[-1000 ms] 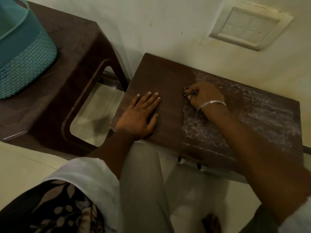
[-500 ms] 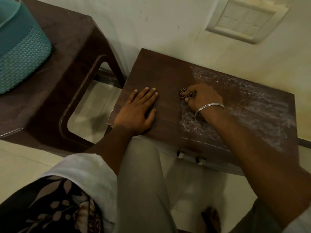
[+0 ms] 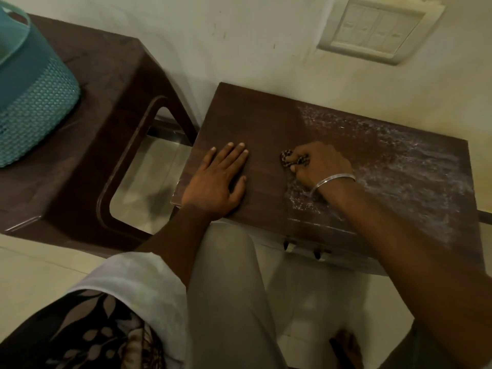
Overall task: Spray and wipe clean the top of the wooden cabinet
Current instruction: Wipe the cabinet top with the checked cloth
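Note:
The dark wooden cabinet top lies below me against the wall. Its left half looks plain brown, while white spray foam speckles the right half. My right hand, with a silver bangle on the wrist, grips a small bunched spotted cloth and presses it on the wood at the left edge of the foam. My left hand rests flat, fingers straight, on the front left part of the top. No spray bottle is in view.
A dark brown plastic stool stands to the left with a teal basket on it. A switch plate is on the wall above. My leg and foot are close to the cabinet front.
My right hand has slid the cloth a little toward the cabinet's front. The left hand stays flat in the same spot. The view has shifted slightly.

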